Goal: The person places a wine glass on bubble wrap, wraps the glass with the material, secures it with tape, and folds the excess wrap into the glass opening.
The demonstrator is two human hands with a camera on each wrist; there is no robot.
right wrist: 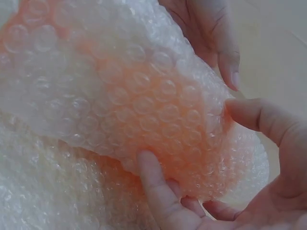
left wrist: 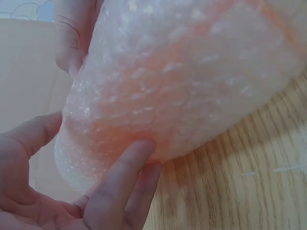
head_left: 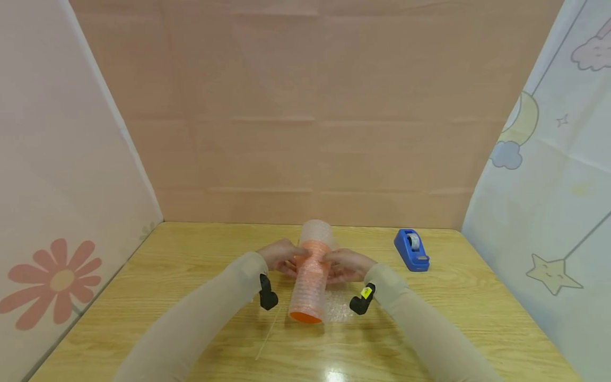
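A long orange cylinder wrapped in clear bubble wrap (head_left: 311, 286) points away from me in the middle of the table, its near end showing an orange disc or opening (head_left: 306, 317). On its left side, my left hand (head_left: 281, 254) grips it with the thumb on top and fingers underneath. The right hand (head_left: 350, 263) holds the opposite side the same way. In the right wrist view, the fingertips (right wrist: 151, 167) press the bubbles low on the roll. More bubble wrap (right wrist: 43, 187) lies flat beneath and beside it. The left wrist view shows the thumb (left wrist: 43, 132) against the wrap.
A blue tape dispenser (head_left: 411, 252) with a roll of tape stands at the back right of the wooden table (head_left: 191, 318). Left of the cylinder, a thin pale line (head_left: 266, 339) runs along the tabletop. Decorated panels flank both sides, and a brown-pink sheet (head_left: 310, 132) hangs behind.
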